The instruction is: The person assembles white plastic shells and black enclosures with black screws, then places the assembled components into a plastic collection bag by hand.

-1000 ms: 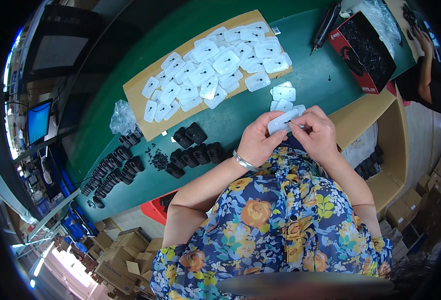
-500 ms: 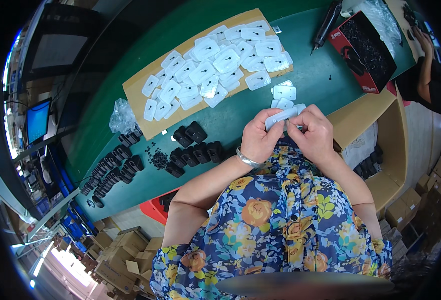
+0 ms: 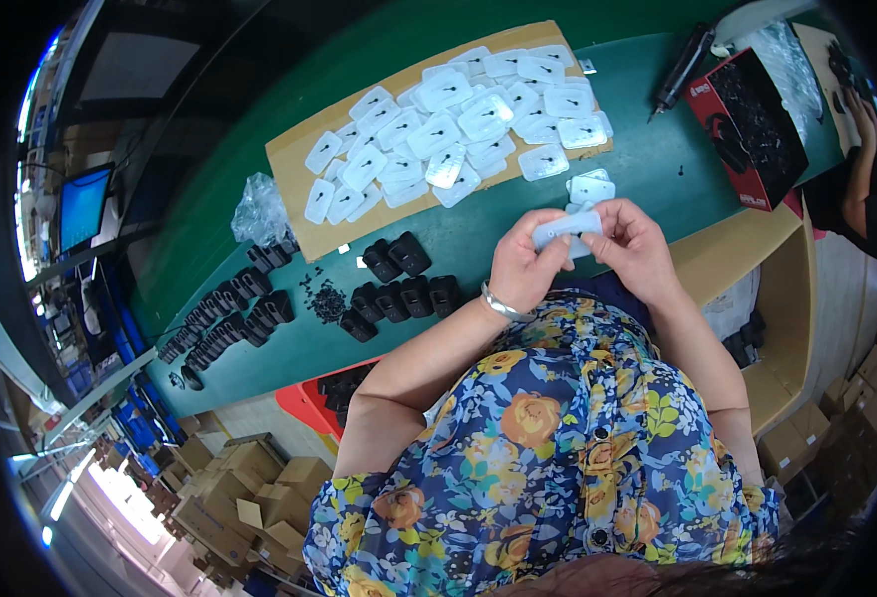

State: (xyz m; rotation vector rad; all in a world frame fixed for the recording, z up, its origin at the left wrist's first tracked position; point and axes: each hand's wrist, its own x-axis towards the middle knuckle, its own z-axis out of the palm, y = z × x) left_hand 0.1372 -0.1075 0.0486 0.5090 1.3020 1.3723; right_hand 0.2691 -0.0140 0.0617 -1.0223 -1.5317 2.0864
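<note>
A worker in a floral blouse sits at a green desk [image 3: 657, 169], seen from above, both hands raised over its near edge. Taking the cardboard sheet [image 3: 299, 159] as the landmark: far to its left, off the desk, a blue-lit monitor [image 3: 82, 206] glows; just left of its near corner lies a crumpled clear bag [image 3: 257, 209]; below that corner run rows of small black parts [image 3: 224, 313], then a scatter of tiny black bits [image 3: 327, 298] and a cluster of larger black housings [image 3: 398, 289]. On the sheet itself lie many small white pouches [image 3: 458, 119], each with a dark piece inside.

Below the sheet's right end, the left hand [image 3: 523, 274], a metal bangle [image 3: 501, 303] at its wrist, and the right hand [image 3: 637, 249] meet over one white pouch [image 3: 568, 227]. The fingers of both hands are closed on it, each pinching one end, so the pouch spans the gap between them with its long axis running left to right, tilted slightly up toward the right. Neither hand is nearer; both already touch it. A few loose pouches [image 3: 589, 187] lie on the desk just beyond the hands, between them and the sheet.

Right of the sheet rest a dark pen-shaped tool [image 3: 682, 65] and an open red-and-black box [image 3: 747, 124] of dark parts. At the far right, another person's arm [image 3: 861, 169] shows.
</note>
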